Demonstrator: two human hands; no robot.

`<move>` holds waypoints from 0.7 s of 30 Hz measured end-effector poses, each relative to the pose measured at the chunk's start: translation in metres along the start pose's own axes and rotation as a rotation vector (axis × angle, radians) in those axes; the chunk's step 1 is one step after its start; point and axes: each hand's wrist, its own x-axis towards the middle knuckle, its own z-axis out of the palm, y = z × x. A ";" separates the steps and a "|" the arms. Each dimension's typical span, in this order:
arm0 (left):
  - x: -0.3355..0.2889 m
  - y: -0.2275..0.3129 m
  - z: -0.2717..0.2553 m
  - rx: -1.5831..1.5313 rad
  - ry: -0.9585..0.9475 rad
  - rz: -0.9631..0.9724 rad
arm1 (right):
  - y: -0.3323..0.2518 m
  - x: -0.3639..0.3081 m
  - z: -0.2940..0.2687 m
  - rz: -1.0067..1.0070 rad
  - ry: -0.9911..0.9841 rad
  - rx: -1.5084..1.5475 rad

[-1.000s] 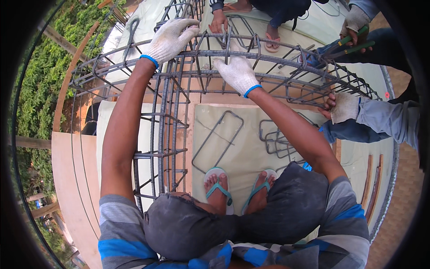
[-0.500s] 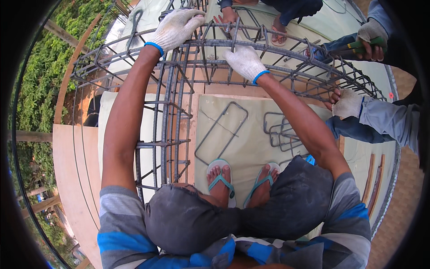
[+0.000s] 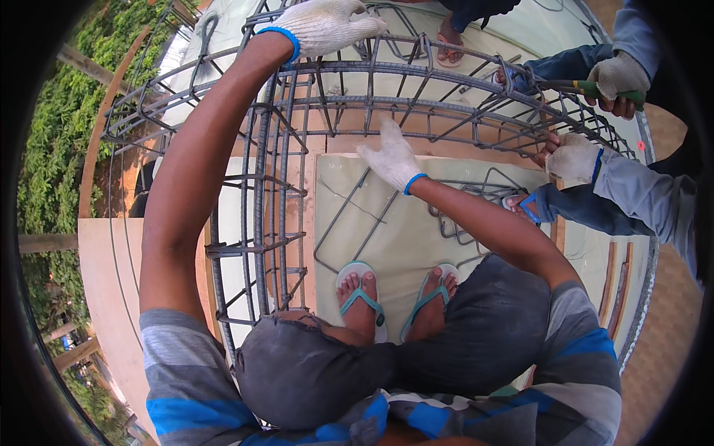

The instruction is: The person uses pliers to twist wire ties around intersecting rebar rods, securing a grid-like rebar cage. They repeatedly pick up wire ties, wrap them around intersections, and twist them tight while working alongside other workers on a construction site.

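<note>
left hand (image 3: 327, 26) fingers clamped on rebar cage (image 3: 416, 93); right hand (image 3: 392, 157) spread, free. steady cage firmly while tying.

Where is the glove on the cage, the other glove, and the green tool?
left hand (image 3: 327, 26), head view, back of glove on rebar cage.
right hand (image 3: 390, 156), head view, glove's back.
green-handled tool (image 3: 587, 88), head view, handle.

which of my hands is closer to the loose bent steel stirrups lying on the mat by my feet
Right. Your right hand hangs open above the loose stirrups; your left hand rests far off on top of the rebar cage.
</note>
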 end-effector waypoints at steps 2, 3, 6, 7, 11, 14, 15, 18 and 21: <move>0.016 -0.014 0.026 0.083 -0.116 -0.092 | -0.007 0.023 0.011 0.023 0.022 0.011; 0.023 -0.026 0.043 0.097 -0.082 -0.083 | -0.017 0.035 0.009 0.088 0.007 0.048; 0.034 -0.031 0.068 0.130 -0.076 -0.060 | -0.007 0.065 0.010 0.144 -0.009 0.087; 0.032 -0.031 0.069 0.119 -0.049 -0.057 | -0.010 0.069 0.009 0.130 -0.021 0.094; 0.025 -0.028 0.071 0.072 0.048 -0.013 | -0.004 0.071 0.018 0.108 0.029 0.148; 0.016 -0.010 0.045 -0.092 0.046 -0.047 | 0.009 0.073 0.025 0.044 0.085 0.154; 0.016 -0.013 0.047 -0.115 0.042 -0.052 | 0.006 0.072 0.022 0.040 0.063 0.158; 0.015 -0.014 0.048 -0.141 0.082 -0.051 | 0.013 0.075 0.024 -0.001 0.020 0.133; 0.015 -0.017 0.054 -0.127 0.136 -0.064 | 0.009 0.075 0.018 0.008 -0.049 0.137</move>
